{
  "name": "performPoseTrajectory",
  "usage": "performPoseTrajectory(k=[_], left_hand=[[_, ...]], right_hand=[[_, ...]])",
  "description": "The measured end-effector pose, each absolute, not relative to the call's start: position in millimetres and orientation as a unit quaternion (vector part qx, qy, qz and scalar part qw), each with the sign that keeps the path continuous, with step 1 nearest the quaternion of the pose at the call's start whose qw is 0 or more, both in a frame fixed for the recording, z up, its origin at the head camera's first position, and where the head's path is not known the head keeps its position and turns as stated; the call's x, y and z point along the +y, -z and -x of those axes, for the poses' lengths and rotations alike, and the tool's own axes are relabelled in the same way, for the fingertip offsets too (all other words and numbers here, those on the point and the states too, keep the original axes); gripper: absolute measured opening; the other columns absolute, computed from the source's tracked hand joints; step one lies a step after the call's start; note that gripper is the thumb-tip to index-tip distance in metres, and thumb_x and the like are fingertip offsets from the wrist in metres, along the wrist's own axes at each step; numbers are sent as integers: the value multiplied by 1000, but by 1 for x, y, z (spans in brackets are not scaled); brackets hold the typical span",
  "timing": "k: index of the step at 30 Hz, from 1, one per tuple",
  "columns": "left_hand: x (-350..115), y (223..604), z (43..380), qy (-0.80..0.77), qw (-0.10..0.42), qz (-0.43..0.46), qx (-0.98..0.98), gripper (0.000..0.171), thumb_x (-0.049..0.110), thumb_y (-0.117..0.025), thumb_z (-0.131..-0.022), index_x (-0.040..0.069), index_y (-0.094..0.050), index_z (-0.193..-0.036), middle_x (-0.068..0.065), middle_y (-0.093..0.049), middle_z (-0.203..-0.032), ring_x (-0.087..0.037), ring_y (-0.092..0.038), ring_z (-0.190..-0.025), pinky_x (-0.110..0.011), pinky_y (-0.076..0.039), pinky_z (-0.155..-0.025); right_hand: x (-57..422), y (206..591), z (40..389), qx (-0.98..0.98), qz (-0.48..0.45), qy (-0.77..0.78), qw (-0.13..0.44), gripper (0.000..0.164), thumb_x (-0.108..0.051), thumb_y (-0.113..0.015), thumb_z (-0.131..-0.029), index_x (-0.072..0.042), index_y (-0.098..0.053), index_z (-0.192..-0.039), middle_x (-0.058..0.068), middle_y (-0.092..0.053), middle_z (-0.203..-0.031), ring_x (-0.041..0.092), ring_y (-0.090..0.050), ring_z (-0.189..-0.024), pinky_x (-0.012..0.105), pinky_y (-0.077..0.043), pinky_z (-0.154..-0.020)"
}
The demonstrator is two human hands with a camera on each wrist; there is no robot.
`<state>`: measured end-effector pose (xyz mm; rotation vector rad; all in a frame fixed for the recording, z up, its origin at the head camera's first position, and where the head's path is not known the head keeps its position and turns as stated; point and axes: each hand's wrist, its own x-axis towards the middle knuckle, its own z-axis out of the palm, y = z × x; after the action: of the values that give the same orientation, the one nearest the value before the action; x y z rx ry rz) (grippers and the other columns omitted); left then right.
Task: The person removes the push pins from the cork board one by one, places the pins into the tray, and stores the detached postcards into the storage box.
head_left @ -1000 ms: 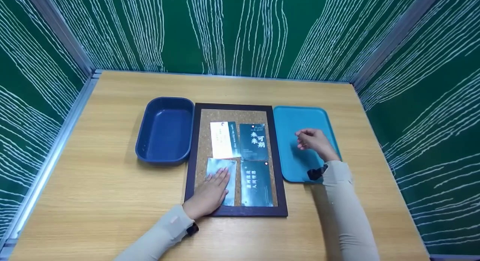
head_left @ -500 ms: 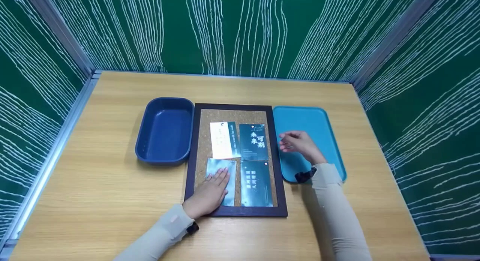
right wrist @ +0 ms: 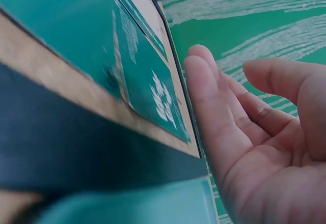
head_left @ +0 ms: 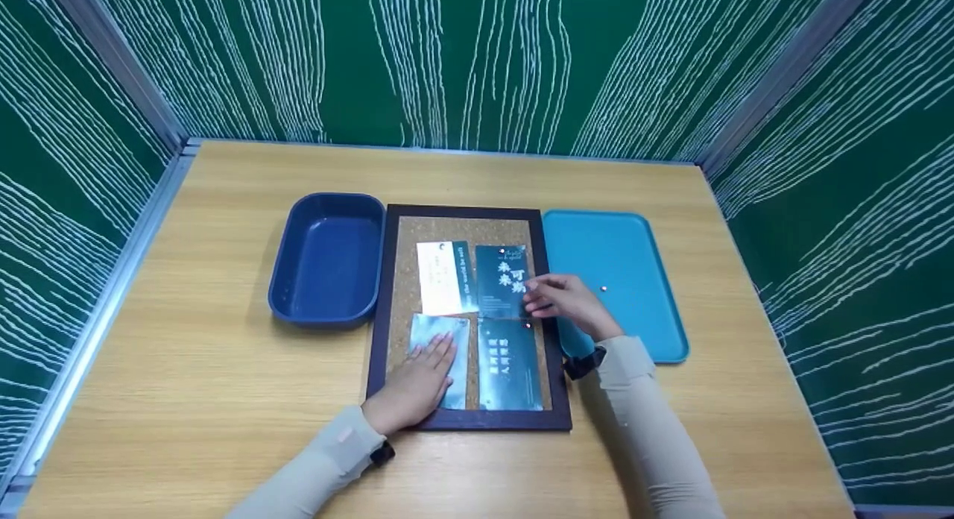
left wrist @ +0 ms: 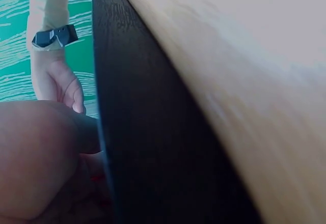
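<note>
My left hand lies flat with straight fingers on a pale blue card at the lower left of a dark-framed corkboard. Over the board's right side is my right hand, its fingertips overlapping a dark green card with white characters. In the right wrist view a gap shows between thumb and fingers, with nothing between them. Below that card lies another green card; a white and green card is at the upper left. Small pins dot the green cards.
A turquoise tray adjoins the board's right side, bearing one small pin. On the left, a deep blue bin stands against the board. Green walls with white lines enclose the wooden table.
My right hand has moved left from above the turquoise tray to over the board's right side, uncovering a small pin on the tray. The left hand has stayed on the pale card.
</note>
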<state>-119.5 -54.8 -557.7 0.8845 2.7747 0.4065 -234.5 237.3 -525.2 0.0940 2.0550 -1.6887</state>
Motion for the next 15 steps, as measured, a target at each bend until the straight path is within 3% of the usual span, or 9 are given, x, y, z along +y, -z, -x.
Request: performPoseTrajectory(k=[15], left_hand=[[-55, 558, 119, -130, 83, -307, 939, 54, 26, -40, -103, -2, -33, -147, -17, -29, -156, -32, -28, -144, -50, -28, -116]], right_hand=[[208, 538, 223, 728, 11, 625, 280, 38, -18, -57, -97, 10, -57, -123, 15, -70, -97, 16, -71, -80, 31, -60, -78]])
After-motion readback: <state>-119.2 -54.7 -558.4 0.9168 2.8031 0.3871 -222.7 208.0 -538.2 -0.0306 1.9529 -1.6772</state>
